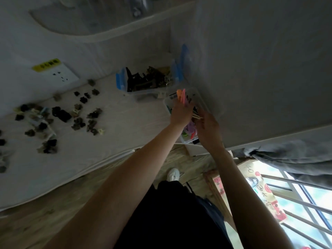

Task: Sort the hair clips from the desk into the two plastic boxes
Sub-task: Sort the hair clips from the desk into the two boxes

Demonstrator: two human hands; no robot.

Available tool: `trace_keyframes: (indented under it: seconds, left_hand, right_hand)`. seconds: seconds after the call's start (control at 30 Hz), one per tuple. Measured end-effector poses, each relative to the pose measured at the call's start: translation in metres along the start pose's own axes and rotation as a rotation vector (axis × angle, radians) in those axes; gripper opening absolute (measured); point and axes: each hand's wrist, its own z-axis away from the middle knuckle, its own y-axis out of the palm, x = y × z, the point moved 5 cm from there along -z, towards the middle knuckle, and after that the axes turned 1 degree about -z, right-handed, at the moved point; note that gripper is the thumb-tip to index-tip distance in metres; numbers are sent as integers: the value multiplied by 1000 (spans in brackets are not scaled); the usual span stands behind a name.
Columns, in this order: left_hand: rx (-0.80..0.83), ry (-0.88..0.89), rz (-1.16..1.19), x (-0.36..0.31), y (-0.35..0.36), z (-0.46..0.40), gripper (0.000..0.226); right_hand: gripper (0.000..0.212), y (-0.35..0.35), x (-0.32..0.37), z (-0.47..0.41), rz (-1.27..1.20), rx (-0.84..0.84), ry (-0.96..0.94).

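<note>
Two plastic boxes sit near the centre of the frame, against the grey wall on the right. The box with blue latches (147,81) holds a heap of dark and olive clips. The clear box (201,101), just right of and below it, holds brightly coloured clips; pink, green and purple ones (188,130) show at its near end, between the two forearms.

Both hands reach into the clear box. The left hand (181,112) is closed round a few long slim clips, orange and pink (181,96), whose tips stand up above its fingers. The right hand (208,126) is just beside it, fingers curled, with pale thin clips (196,116) at its fingertips; blur hides whether it truly grips them.

Many dark, olive and cream hair clips (61,114) lie scattered over the pale surface (111,141) in the left half of the frame, well apart from the boxes; a few reach the left edge. Above them, in the upper left, a white wall socket (60,74) carries a yellow label.

At the bottom of the frame are dark clothing and a white shoe (173,174) on the wooden floor. In the lower right, grey cloth (291,157) hangs above a barred window (305,203).
</note>
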Motion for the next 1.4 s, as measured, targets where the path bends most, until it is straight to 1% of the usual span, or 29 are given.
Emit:
trace_keyframes:
  seconds: [0.13, 0.2, 0.27, 0.33, 0.37, 0.4, 0.47, 0.57, 0.6, 0.67, 0.7, 0.77, 0.83, 0.9, 0.97, 1.0, 1.03, 1.1, 1.13, 1.2, 1.23, 1.3, 1.33, 1.4]
  left_hand:
    - [98, 63, -159, -5, -4, 9, 42]
    - [187, 114, -347, -6, -9, 18, 48]
    - [236, 143, -507, -7, -17, 31, 42]
    - [208, 147, -479, -6, -30, 39, 34]
    - [209, 174, -437, -8, -36, 45, 34]
    - [190, 212, -396, -10, -44, 50, 34]
    - [111, 319, -353, -10, -63, 57, 32]
    - [-126, 502, -294, 7, -117, 61, 28]
    - [-196, 565, -327, 18, -138, 61, 27]
    - [-332, 628, -438, 50, -185, 63, 25]
    - [-403, 627, -486, 67, -207, 64, 24]
    - [-549, 560, -538, 109, -265, 63, 25]
    - [-610, 445, -551, 141, -303, 57, 25]
    - [-640, 212, -557, 177, -351, 46, 31]
    - [-668, -59, -545, 207, -391, 36, 42]
    - [-662, -157, -530, 221, -413, 31, 48]
    - [-631, -207, -514, 228, -422, 25, 55]
    - [-528, -215, -516, 234, -429, 11, 65]
    - [-486, -196, -555, 234, -428, 5, 69]
    - [-437, -154, -672, 232, -425, -4, 70]
    - [-422, -131, -705, 231, -423, -6, 65]
    - [-400, -80, -653, 233, -424, -8, 53]
    - [-389, -39, -601, 235, -426, -7, 50]
    - [-385, 62, -489, 239, -427, -3, 49]
  right_hand:
    - [26, 3, 0, -1, -16, 18, 1]
    - [31, 4, 2, 1, -2, 42, -14]
    - [38, 4, 6, 2, 66, 67, -44]
    - [39, 8, 8, 0, 154, 47, -76]
    - [38, 10, 10, -1, 201, 25, -100]
    - [37, 14, 15, -2, 244, 11, -131]
    - [35, 21, 25, -1, 250, -11, -165]
    - [33, 38, 61, 6, 231, -65, -288]
    - [32, 49, 77, 10, 237, -51, -348]
    - [32, 86, 109, 15, 223, 54, -447]
    - [31, 105, 121, 16, 227, 121, -477]
    - [28, 160, 152, 19, 266, 274, -539]
    - [31, 198, 168, 18, 306, 416, -560]
    - [34, 243, 190, 18, 341, 508, -602]
    - [36, 279, 211, 17, 363, 534, -658]
    - [38, 301, 229, 16, 366, 531, -689]
    - [41, 316, 241, 14, 380, 525, -703]
    - [50, 346, 260, 8, 482, 535, -708]
    - [54, 358, 265, 4, 551, 553, -696]
    - [56, 377, 273, -3, 641, 548, -677]
    - [54, 382, 276, -6, 628, 507, -681]
    - [45, 387, 292, -7, 554, 407, -744]
    - [42, 392, 299, -7, 516, 396, -771]
    - [36, 403, 314, -6, 504, 434, -826]
